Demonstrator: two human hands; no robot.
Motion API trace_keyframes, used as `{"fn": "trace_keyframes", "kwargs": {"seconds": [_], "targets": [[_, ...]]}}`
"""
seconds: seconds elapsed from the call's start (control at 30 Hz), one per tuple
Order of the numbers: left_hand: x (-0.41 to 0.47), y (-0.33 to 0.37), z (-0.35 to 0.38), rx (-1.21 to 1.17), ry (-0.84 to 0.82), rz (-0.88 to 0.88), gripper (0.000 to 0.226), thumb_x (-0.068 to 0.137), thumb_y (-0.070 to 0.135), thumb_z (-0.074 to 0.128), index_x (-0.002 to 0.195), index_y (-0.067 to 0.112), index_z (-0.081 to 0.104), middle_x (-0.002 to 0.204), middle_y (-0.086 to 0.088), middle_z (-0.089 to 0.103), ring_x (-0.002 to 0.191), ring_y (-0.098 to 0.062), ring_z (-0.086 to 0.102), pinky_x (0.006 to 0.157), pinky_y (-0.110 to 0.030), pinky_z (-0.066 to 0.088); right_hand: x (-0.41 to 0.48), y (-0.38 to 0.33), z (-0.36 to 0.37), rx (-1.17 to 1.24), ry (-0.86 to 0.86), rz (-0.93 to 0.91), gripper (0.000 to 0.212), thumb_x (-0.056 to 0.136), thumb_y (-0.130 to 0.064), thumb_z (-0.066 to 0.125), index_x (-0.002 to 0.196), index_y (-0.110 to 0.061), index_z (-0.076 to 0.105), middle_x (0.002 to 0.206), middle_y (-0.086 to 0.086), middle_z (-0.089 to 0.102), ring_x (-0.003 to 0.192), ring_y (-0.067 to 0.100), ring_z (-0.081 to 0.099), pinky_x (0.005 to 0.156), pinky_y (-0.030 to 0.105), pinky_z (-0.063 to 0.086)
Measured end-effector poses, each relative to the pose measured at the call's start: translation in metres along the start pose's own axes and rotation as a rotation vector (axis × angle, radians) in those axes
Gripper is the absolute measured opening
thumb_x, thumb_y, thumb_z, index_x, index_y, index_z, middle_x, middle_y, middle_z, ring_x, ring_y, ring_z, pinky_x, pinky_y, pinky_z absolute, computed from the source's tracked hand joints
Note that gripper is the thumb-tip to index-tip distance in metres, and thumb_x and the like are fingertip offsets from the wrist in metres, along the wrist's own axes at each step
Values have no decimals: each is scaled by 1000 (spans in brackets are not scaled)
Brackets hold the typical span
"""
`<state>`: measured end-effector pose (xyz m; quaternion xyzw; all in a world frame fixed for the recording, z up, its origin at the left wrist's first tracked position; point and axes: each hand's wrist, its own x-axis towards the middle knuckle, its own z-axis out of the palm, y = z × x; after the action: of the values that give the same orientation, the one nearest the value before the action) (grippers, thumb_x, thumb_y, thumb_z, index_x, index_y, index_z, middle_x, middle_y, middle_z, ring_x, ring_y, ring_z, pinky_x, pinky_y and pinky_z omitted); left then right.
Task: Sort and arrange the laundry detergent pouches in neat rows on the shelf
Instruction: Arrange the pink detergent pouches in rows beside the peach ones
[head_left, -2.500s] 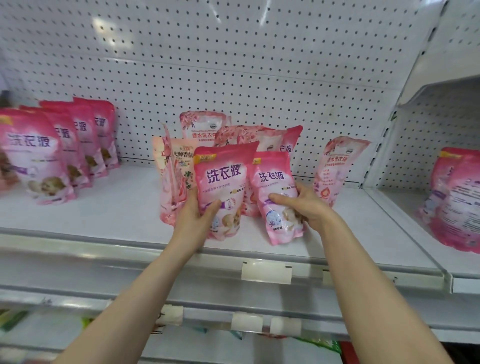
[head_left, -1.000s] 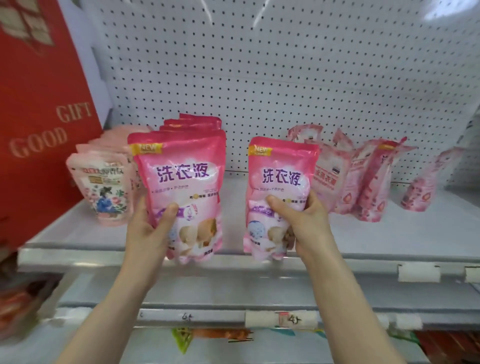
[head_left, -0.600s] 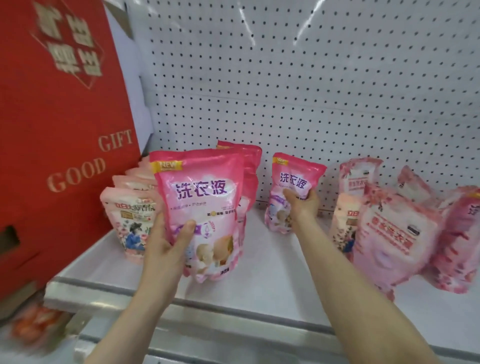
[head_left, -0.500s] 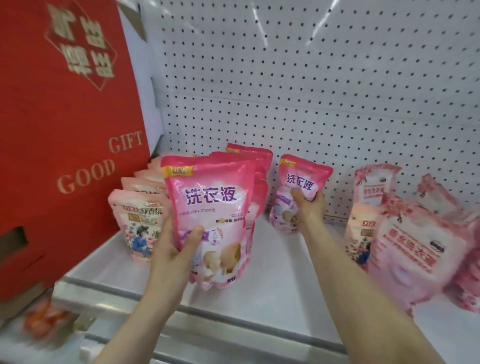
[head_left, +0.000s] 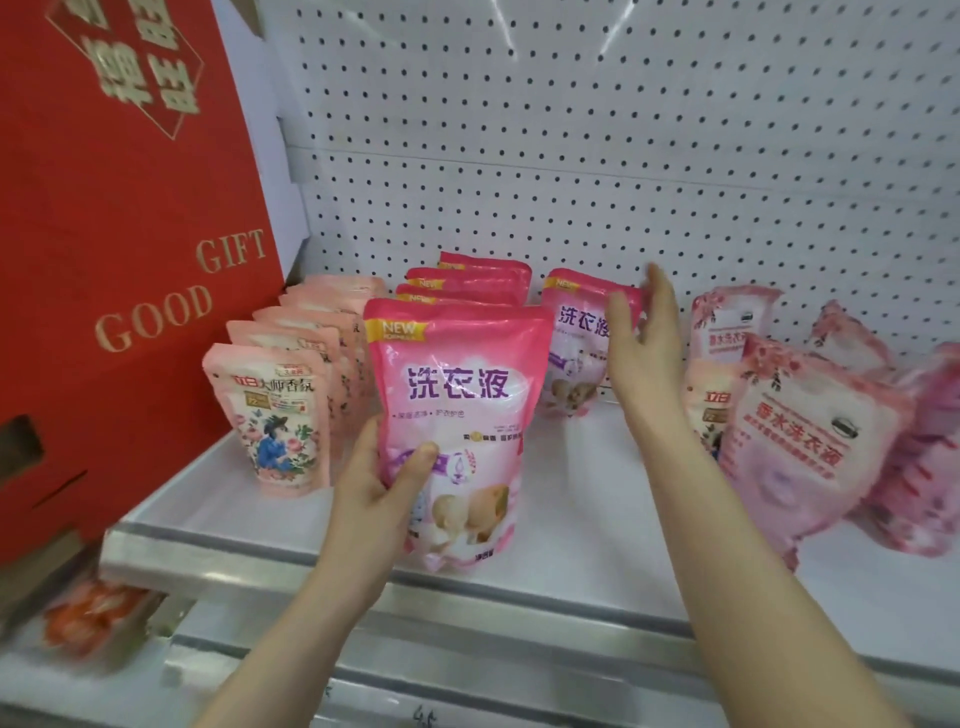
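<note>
1. The left hand (head_left: 379, 483) grips a bright pink detergent pouch (head_left: 457, 410) at its lower left edge. The thumb lies across the front and the fingers are hidden behind.
2. That held pouch is upright, with its base at the front lip of the white shelf (head_left: 571, 551). I cannot tell whether it rests there or hangs just above.
3. The right hand (head_left: 644, 348) is spread wide with straight fingers pointing to 12 o'clock, and it holds nothing. It sits at 2 o'clock from the held pouch, near the pegboard (head_left: 571, 156).
4. A lone pink pouch (head_left: 574, 343) of the same kind stands upright at the back of the shelf, at 9 o'clock from the right hand. The thumb overlaps its right edge, but blur hides whether they touch.
5. Behind the held pouch, toward 12 o'clock, stands a pink row (head_left: 467, 275) of 4 matching pouches, showing only their tops.
6. That makes 6 bright pink pouches: 1 held, 1 alone and 4 in the row.
7. At 9 o'clock from the held pouch, the peach floral pouches (head_left: 275, 415) run front to back in 1 row. I count 5, and any behind them are hidden.
8. At 3 o'clock from the right hand, the pale pink pouches (head_left: 810, 441) lean at mixed angles in a loose cluster of at least 5.
9. 1 red gift box (head_left: 130, 208) lettered "GOOD GIFT" stands at 9 o'clock from the peach row, just beside it.
</note>
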<state>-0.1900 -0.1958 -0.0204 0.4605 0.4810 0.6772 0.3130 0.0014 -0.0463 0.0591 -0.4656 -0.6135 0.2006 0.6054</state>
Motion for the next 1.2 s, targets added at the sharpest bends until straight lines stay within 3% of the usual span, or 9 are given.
{"fn": "trace_keyframes", "kwargs": {"seconds": [0.07, 0.17, 0.3, 0.43, 0.6, 0.8, 0.93, 1.13, 1.2], "targets": [[-4, 1, 8, 4, -57, -7, 30, 92, 6, 58, 115, 26, 57, 105, 6, 73, 98, -14, 69, 89, -43, 55, -24, -43, -24, 66, -138, -186, 39, 102, -38, 43, 135, -22, 57, 134, -6, 61, 124, 5, 55, 107, 30, 43], [-8, 4, 25, 43, -140, 7, 28, 92, 7, 59, 115, 23, 57, 106, 3, 72, 99, -13, 68, 92, -41, 54, -50, -85, -47, -218, -409, -415, 28, 96, -42, 55, 111, -25, 72, 105, -14, 72, 98, 2, 65, 88, 28, 52], [-8, 8, 46, 177, -286, 62, 33, 89, 26, 64, 121, 30, 53, 115, 9, 66, 107, -5, 62, 98, -39, 50, -51, -80, -56, -475, -343, -424, 10, 92, -30, 66, 92, -24, 74, 81, -10, 72, 75, 11, 65, 75, 38, 53], [10, 25, 51, 370, -300, 316, 38, 91, 21, 64, 126, 30, 51, 118, 17, 62, 108, 4, 58, 97, -25, 48, -34, -61, -67, -460, -196, -294, 10, 93, -24, 64, 88, -25, 73, 75, -10, 70, 71, 10, 64, 72, 35, 53], [77, 59, 31, 865, -36, 750, 40, 90, 19, 64, 130, 17, 57, 130, 0, 56, 122, -20, 47, 103, -26, 32, 14, -39, -47, -540, -122, -270, 10, 93, -26, 62, 90, -24, 72, 80, -3, 73, 77, 23, 66, 75, 40, 53], [127, 63, 23, 1172, -175, 704, 33, 88, 39, 59, 113, 20, 68, 112, 3, 69, 106, -22, 61, 95, -43, 46, 70, 4, 5, -687, -237, -212, 14, 95, -26, 58, 93, -21, 71, 88, 3, 74, 86, 31, 65, 88, 44, 48], [132, 55, 27, 1148, -155, 769, 18, 87, 35, 65, 95, 22, 74, 90, 7, 74, 84, -18, 67, 85, -39, 51, 84, 22, 26, -644, -237, -274, 14, 95, -25, 59, 97, -21, 72, 85, 1, 74, 84, 29, 67, 93, 42, 43], [136, 51, 24, 1104, -156, 783, 15, 87, 37, 65, 90, 24, 73, 82, 11, 72, 75, -15, 65, 75, -35, 50, 100, 12, 19, -604, -346, -200, 32, 98, -38, 54, 80, -15, 68, 67, 0, 63, 67, 20, 56, 71, 34, 46], [136, 53, 24, 1089, -169, 785, 14, 88, 37, 66, 89, 25, 73, 81, 12, 71, 74, -13, 64, 74, -34, 50, 117, 5, 14, -581, -304, -142, 29, 97, -37, 53, 85, -18, 71, 77, 0, 69, 73, 19, 59, 70, 33, 47]]}}
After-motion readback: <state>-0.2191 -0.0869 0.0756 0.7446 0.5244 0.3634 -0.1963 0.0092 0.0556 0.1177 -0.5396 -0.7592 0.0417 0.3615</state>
